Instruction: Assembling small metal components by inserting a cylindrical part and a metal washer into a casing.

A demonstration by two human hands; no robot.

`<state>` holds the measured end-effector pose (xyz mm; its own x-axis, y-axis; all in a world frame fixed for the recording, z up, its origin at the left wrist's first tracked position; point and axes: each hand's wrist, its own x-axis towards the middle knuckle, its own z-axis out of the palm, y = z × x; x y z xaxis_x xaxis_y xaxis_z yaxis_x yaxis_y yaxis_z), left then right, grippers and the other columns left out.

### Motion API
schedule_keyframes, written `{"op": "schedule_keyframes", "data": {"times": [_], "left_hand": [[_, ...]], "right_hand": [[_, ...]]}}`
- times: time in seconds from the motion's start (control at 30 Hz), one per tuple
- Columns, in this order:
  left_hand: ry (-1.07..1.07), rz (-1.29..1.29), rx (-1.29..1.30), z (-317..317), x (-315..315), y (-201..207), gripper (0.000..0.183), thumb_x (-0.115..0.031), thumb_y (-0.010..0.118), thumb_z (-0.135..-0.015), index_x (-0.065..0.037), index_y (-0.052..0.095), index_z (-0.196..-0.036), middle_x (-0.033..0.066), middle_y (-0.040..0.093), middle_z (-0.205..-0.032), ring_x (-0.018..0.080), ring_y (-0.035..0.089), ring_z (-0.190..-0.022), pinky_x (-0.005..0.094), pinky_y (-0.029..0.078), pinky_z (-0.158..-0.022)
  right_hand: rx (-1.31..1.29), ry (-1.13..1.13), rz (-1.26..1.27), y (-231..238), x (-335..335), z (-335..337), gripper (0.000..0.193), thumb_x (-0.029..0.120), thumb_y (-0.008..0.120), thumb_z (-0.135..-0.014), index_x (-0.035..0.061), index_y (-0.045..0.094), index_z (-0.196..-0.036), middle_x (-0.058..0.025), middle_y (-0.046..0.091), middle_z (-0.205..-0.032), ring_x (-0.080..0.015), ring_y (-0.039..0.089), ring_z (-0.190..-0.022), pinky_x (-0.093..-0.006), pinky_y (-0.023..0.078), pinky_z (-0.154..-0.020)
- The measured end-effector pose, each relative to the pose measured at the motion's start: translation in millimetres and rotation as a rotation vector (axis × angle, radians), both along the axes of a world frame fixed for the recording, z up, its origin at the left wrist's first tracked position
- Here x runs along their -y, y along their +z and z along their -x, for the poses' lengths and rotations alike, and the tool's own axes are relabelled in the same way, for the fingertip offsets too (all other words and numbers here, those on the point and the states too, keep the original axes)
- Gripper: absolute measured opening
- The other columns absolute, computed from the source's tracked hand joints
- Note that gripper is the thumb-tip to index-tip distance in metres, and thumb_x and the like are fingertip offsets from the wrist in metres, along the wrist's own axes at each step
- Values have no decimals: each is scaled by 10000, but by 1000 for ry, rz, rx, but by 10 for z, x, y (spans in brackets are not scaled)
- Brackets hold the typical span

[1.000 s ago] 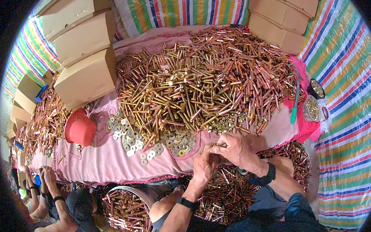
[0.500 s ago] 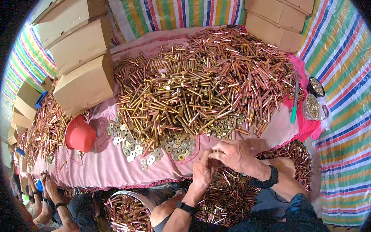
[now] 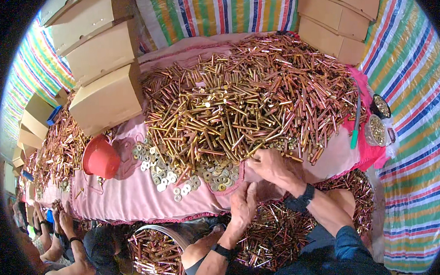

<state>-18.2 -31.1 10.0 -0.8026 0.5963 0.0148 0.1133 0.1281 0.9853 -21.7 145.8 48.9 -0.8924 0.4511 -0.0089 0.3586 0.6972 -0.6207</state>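
My right hand (image 3: 272, 165) reaches over the near edge of the heap of brass-coloured bolts (image 3: 214, 120), its fingers bent together beside the small hex nuts (image 3: 286, 146). Whether anything sits in its fingertips is hidden. Closer to me, my left hand (image 3: 243, 204) is held at the table's front edge with fingers curled together; what it holds, if anything, cannot be made out. Flat washers (image 3: 221, 176) lie in a loose patch left of my right hand. A pink cloth (image 3: 128, 199) covers the table under all this.
A red bucket (image 3: 100, 157) lies tipped at the left beside stacked cardboard boxes (image 3: 106, 101). A green-handled tool (image 3: 355, 138) and a clear tub of small parts (image 3: 376, 130) are at right. Below stands a bolt-filled bucket (image 3: 156, 255). Another person's hands (image 3: 62, 220) work at far left.
My hands were together above the table's front edge. My right hand has moved away to the pile's near edge, while my left has dropped slightly. The view has shifted a little.
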Motion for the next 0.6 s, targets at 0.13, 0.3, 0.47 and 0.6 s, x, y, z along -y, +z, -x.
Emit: {"op": "schedule_keyframes", "data": {"times": [0.13, 0.3, 0.47, 0.6], "left_hand": [[155, -284, 408, 19, -10, -97, 296, -308, 567, -1073, -39, 689, -1091, -18, 663, -818, 92, 585, -649, 249, 462, -545], [132, -356, 782, 88, 153, 2, 256, -312, 594, -1060, -88, 673, -966, -28, 649, -774, 40, 535, -584, 214, 421, -498], [370, -461, 282, 265, 339, 226, 246, -283, 537, -1089, -60, 638, -1074, -3, 679, -845, 44, 516, -599, 220, 427, -530], [430, -318, 207, 253, 381, 327, 275, -288, 523, -1094, -41, 595, -1190, 18, 668, -884, 49, 545, -661, 200, 424, -544]], "right_hand": [[4, 147, 380, 85, 160, -441, 343, 306, 732, -845, -24, 705, -754, -125, 672, -657, -202, 610, -561, -390, 494, -560], [178, 322, 528, 215, 259, -557, 290, 263, 740, -938, -10, 717, -843, -46, 632, -646, -90, 602, -656, -318, 489, -611], [-315, 216, 133, -187, 385, -165, 172, 179, 733, -913, 12, 729, -956, -129, 689, -818, -236, 675, -733, -384, 534, -666], [-327, 287, -113, -272, 456, -63, 193, 59, 735, -844, 42, 710, -1034, -177, 634, -911, -348, 650, -791, -421, 535, -707]]}}
